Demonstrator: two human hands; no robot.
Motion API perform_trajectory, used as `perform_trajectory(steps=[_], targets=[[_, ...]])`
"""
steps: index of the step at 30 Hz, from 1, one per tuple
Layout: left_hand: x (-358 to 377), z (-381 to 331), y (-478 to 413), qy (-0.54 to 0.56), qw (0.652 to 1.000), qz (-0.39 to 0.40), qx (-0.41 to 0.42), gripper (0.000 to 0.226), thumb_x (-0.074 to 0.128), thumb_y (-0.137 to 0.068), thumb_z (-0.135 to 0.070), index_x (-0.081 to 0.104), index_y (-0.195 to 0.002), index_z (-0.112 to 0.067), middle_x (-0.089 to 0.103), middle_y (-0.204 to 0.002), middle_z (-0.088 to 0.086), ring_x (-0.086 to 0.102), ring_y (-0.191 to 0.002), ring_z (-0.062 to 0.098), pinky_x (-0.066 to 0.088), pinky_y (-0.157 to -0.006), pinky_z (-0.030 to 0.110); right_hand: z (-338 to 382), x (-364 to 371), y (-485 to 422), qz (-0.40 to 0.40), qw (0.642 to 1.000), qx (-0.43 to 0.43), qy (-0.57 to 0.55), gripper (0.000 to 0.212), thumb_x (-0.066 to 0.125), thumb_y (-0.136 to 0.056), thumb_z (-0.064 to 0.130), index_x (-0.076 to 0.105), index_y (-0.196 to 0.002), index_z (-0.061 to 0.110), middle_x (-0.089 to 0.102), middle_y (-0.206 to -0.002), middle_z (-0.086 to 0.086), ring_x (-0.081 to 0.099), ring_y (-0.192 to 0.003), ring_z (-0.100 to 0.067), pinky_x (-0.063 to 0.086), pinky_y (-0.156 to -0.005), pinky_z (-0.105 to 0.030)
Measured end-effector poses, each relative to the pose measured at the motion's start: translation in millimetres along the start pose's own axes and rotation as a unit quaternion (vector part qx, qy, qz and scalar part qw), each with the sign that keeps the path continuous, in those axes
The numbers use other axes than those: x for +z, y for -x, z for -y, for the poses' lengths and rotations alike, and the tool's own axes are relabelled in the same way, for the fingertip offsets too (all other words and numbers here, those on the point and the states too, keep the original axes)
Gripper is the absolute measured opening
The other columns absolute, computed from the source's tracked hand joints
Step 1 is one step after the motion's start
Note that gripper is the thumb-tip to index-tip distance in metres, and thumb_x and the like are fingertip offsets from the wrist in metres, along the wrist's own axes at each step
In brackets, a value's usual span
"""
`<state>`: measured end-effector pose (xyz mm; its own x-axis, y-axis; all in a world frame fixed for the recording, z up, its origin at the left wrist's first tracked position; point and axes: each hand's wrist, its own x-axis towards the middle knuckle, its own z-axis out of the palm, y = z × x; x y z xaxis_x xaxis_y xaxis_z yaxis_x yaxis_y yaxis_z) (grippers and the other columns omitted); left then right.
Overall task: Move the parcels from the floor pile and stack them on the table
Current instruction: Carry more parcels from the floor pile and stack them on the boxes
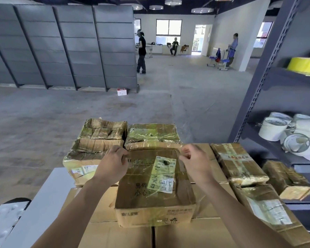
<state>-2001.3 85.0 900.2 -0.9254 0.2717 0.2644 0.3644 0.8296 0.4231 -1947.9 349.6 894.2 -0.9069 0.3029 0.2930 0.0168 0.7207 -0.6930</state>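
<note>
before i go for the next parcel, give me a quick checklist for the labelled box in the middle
1. Labelled box lies flat on the big cartons beneath: ok.
2. Its far edge sits up against the taped parcel behind: ok.
3. Left hand at the far left corner, gripping or only touching: cannot tell.
4. Right hand at the far right corner, fingers curled, hold unclear: cannot tell.
5. Floor pile in view to plan the next pick: not ok, out of frame.
6. Floor ahead free of nearby people; the standing person is far off: ok.
</note>
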Motion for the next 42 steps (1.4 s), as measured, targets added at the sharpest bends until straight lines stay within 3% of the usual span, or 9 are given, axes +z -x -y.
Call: perform_trajectory(steps=[10, 15, 19, 23, 27, 31, 35, 39, 42], targets=[[8, -39, 18, 0.008, 1.0, -0.021, 0.02, 0.026, 0.051, -0.094, -0.015, 0.063, -0.116, -0.012, 0.051, -0.124, -0.001, 0.056, -0.108, 0.016, 0.045, -0.091, 0.023, 6, 7, 14, 0.057, 0.991, -0.11, -0.053, 0.014, 0.065, -0.089, 0.005, 0.068, -0.103, 0.009, 0.066, -0.103, 0.001, 0.062, -0.092, -0.007, 0.046, -0.077, -0.006], [7, -41, 47, 0.014, 0.999, -0.045, -0.026, 0.018, 0.058, -0.089, -0.009, 0.069, -0.104, -0.011, 0.056, -0.117, 0.0, 0.057, -0.106, 0.016, 0.046, -0.089, 0.025, 6, 22, 22, 0.086, 0.978, -0.171, -0.082, 0.011, 0.065, -0.09, 0.004, 0.069, -0.098, 0.008, 0.068, -0.1, -0.001, 0.064, -0.086, -0.009, 0.052, -0.076, -0.019], [6, -44, 79, 0.005, 0.991, -0.084, -0.105, 0.019, 0.064, -0.087, -0.011, 0.068, -0.106, -0.012, 0.06, -0.114, 0.003, 0.057, -0.108, 0.023, 0.045, -0.086, 0.032, 0, 29, 26, 0.085, 0.972, -0.201, -0.092, 0.012, 0.062, -0.089, -0.002, 0.07, -0.093, 0.007, 0.067, -0.095, -0.002, 0.059, -0.081, -0.009, 0.043, -0.073, -0.011], [7, -38, 95, 0.025, 0.959, -0.004, -0.281, 0.036, 0.056, -0.091, -0.017, 0.055, -0.127, -0.014, 0.058, -0.126, 0.008, 0.055, -0.112, 0.027, 0.042, -0.082, 0.032, -27, 27, 19, 0.047, 0.986, -0.122, -0.1, 0.019, 0.055, -0.09, -0.007, 0.068, -0.09, 0.006, 0.065, -0.096, -0.005, 0.061, -0.091, -0.019, 0.045, -0.083, -0.024], [10, -38, 99, 0.261, 0.877, 0.032, -0.403, 0.022, 0.053, -0.092, -0.013, 0.063, -0.11, -0.008, 0.067, -0.099, 0.013, 0.064, -0.091, 0.03, 0.054, -0.085, 0.047, -45, 23, 25, 0.055, 0.993, -0.051, -0.095, 0.019, 0.054, -0.092, -0.003, 0.065, -0.092, 0.012, 0.064, -0.097, 0.0, 0.06, -0.09, -0.011, 0.048, -0.079, -0.021], [14, -42, 105, 0.281, 0.876, 0.056, -0.388, 0.019, 0.051, -0.094, -0.017, 0.066, -0.104, -0.011, 0.069, -0.092, 0.01, 0.065, -0.089, 0.031, 0.052, -0.089, 0.049, -40, 17, 31, 0.057, 0.99, 0.015, -0.13, 0.023, 0.052, -0.095, 0.001, 0.062, -0.089, 0.02, 0.065, -0.095, 0.003, 0.061, -0.09, -0.012, 0.049, -0.077, -0.023], [11, -54, 119, 0.277, 0.894, 0.099, -0.337, 0.017, 0.049, -0.094, -0.013, 0.064, -0.085, -0.014, 0.068, -0.086, 0.011, 0.063, -0.082, 0.027, 0.051, -0.073, 0.037, -41, 6, 43, 0.033, 0.991, 0.062, -0.111, 0.024, 0.052, -0.094, 0.0, 0.063, -0.089, 0.021, 0.066, -0.095, 0.006, 0.062, -0.09, -0.01, 0.047, -0.07, -0.019], [14, -66, 131, 0.281, 0.904, 0.141, -0.288, 0.021, 0.048, -0.095, -0.02, 0.066, -0.09, -0.01, 0.067, -0.083, 0.01, 0.059, -0.072, 0.021, 0.044, -0.065, 0.03, -46, -23, 57, 0.034, 0.993, 0.091, -0.063, 0.021, 0.051, -0.096, 0.004, 0.064, -0.093, 0.02, 0.063, -0.097, 0.013, 0.056, -0.088, 0.002, 0.04, -0.064, -0.012], [20, -83, 130, 0.287, 0.899, 0.216, -0.251, 0.025, 0.044, -0.097, -0.03, 0.063, -0.094, -0.013, 0.067, -0.086, 0.002, 0.061, -0.077, 0.015, 0.046, -0.067, 0.028, -58, -58, 67, 0.021, 0.993, 0.114, -0.029, 0.021, 0.051, -0.097, 0.007, 0.064, -0.092, 0.023, 0.061, -0.096, 0.017, 0.056, -0.088, 0.003, 0.038, -0.065, -0.011]])
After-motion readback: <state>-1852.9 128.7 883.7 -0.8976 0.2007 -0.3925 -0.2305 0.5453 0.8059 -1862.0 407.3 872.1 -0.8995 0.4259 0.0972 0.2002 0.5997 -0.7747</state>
